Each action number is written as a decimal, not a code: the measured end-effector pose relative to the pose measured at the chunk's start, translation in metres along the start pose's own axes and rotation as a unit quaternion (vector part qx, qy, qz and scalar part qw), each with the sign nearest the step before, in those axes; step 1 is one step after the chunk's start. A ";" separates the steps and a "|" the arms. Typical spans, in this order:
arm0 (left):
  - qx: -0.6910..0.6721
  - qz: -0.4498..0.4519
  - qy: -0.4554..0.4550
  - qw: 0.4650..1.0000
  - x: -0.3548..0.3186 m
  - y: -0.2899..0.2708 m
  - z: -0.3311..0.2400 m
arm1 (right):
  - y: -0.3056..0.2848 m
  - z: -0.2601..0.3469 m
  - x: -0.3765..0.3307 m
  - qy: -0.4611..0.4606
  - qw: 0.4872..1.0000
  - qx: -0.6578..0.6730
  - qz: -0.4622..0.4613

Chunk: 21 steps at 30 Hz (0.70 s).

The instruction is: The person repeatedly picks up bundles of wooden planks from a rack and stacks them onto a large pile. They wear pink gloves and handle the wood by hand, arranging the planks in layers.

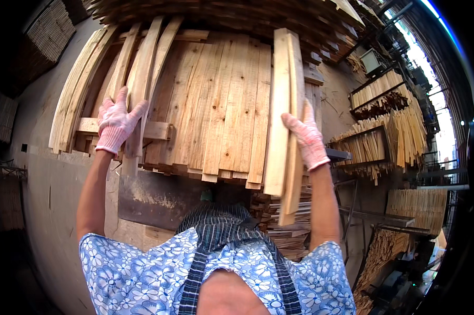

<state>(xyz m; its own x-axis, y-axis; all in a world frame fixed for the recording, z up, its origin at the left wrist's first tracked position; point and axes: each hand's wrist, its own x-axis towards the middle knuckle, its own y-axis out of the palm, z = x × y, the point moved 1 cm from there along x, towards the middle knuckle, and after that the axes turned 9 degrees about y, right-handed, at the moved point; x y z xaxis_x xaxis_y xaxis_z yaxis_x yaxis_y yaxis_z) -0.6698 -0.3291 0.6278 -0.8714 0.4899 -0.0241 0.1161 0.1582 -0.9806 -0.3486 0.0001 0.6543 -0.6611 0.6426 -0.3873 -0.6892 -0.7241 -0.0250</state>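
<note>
A small bundle of long wooden slats is gripped upright by the gloved right hand, just right of the flat stack of boards, while the gloved left hand is laid with fingers spread on leaning slats at the stack's left side.

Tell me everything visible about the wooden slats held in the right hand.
The slats are a small bundle of long, thin, pale wooden strips, rough-sawn, with visible grain. They stand roughly upright in the picture, their lower ends slightly fanned apart. The gloved right hand clasps them about midway along their right edge, fingers wrapped round the bundle. They sit in front of the right side of a flat layer of similar boards. How many strips the bundle holds cannot be told.
</note>
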 end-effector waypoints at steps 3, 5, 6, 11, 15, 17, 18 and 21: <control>0.069 -0.162 0.176 0.969 -0.026 -0.012 -0.040 | -0.074 -0.025 0.039 -0.014 0.961 -0.237 -0.138; -0.105 -0.143 0.348 0.920 -0.057 -0.020 -0.088 | -0.096 -0.032 0.061 0.022 0.901 -0.385 -0.200; -0.155 -0.099 0.412 0.892 -0.073 -0.021 -0.113 | -0.102 -0.038 0.071 0.038 0.890 -0.400 -0.215; -0.327 0.206 0.444 0.808 -0.109 0.002 -0.253 | -0.134 -0.069 0.083 -0.005 0.969 -0.205 -0.140; -0.432 0.043 0.372 0.821 -0.072 0.108 -0.371 | -0.129 -0.057 0.084 0.000 0.962 -0.240 -0.127; -0.344 0.098 0.291 0.887 -0.059 0.133 -0.407 | -0.117 -0.045 0.079 0.016 0.854 -0.462 -0.238; -0.319 0.153 0.232 0.906 -0.058 0.135 -0.419 | -0.105 -0.042 0.071 0.016 0.815 -0.513 -0.269; -0.395 0.209 0.135 0.884 -0.060 0.153 -0.430 | -0.107 -0.044 0.065 0.055 0.793 -0.551 -0.253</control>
<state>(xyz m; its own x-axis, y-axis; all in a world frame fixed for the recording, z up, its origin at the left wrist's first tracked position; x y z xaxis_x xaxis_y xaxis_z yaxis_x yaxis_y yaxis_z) -0.3947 0.0340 0.5628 -0.5402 0.8171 -0.2013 0.7911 0.4115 -0.4526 -0.3048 0.1078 0.5913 -0.3108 0.9390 -0.1470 -0.1393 -0.1980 -0.9702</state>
